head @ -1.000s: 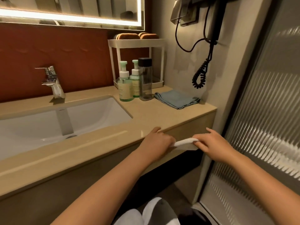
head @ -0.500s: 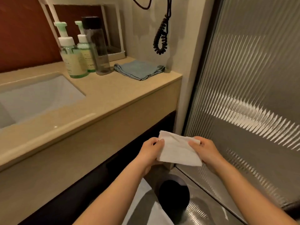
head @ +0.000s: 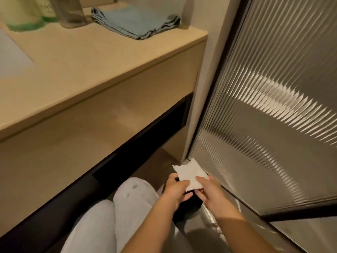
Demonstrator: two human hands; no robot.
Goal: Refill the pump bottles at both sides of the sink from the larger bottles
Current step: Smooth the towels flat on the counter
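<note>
Paper, white and folded, is held low down, below the front edge of the table and near its right end. The paper is pinched from both sides. The grip of the left hand is closed on the paper's left edge, with the fingers curled under it. The grip of the right hand is closed on the paper's right edge, with the thumb laid on top. A black bin is seen right under both hands, on the floor in front of the table; most of it is hidden by them.

Three bottles are stood at the back of the table, on its left part, well apart from the hands. Only their lower parts are shown, as they are cut off by the top of the picture. A pale bottle with a green bottom is placed furthest left, a green bottle is just beside it, and a grey bottle that can be seen through is next on the right. None of them is touched.

A blue cloth is laid folded on the table's back right part, just beside the grey bottle. A white sink is set into the table at its left side. A ribbed glass door is stood past the table's right end. Knees in pale trousers are seen in front of the table, lower than its edge and left of the hands.
</note>
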